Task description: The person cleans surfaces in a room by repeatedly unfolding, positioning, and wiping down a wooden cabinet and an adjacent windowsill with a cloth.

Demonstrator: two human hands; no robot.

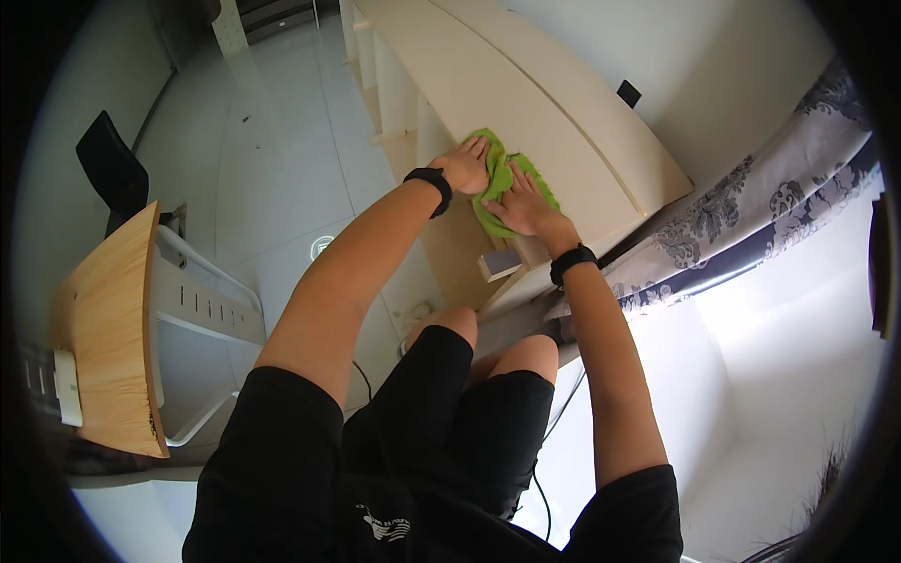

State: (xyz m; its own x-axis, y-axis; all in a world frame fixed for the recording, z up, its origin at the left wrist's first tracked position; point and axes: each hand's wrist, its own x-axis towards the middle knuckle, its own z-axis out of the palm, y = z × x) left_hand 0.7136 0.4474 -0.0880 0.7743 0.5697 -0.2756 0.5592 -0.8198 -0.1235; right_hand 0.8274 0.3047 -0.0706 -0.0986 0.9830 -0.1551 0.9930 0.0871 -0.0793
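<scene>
A green cloth point(495, 220) lies bunched on the near edge of a long, pale wooden desk top point(554, 141). My left hand point(465, 166) rests on the cloth's left part, its fingers stretched out. Just to the right, my right hand point(526, 206) presses flat on the same cloth with its fingers spread. Neither hand is wrapped round the cloth. Both wrists wear black bands. Below the desk top's edge, a small pale box-like part point(499, 264) shows under my right hand.
Patterned curtains point(723, 216) hang at the right. A wooden-topped table point(108, 328) with a white frame stands at the left, near a black chair point(113, 169). Open shelving point(389, 94) runs under the desk's left side. Dark cables point(537, 479) hang by my legs.
</scene>
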